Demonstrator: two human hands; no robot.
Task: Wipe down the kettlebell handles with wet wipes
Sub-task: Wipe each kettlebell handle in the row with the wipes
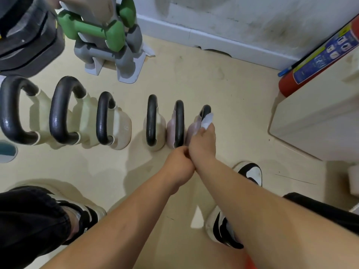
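Several kettlebells with black handles stand in a row on the beige floor. The rightmost one is a small pink kettlebell (193,131); only the far end of its black handle (206,110) shows. My right hand (203,143) presses a white wet wipe (206,120) onto that handle. My left hand (179,165) is a closed fist at the near end of the same kettlebell, touching my right wrist; what it grips is hidden. A second pink kettlebell (172,129) stands just to the left.
A rack of green and grey dumbbells (105,38) stands at the back left. A red fire extinguisher (318,55) leans at the right by a cream cabinet (314,117). Larger cream kettlebells (85,117) fill the left. My shoes (250,172) flank the arms.
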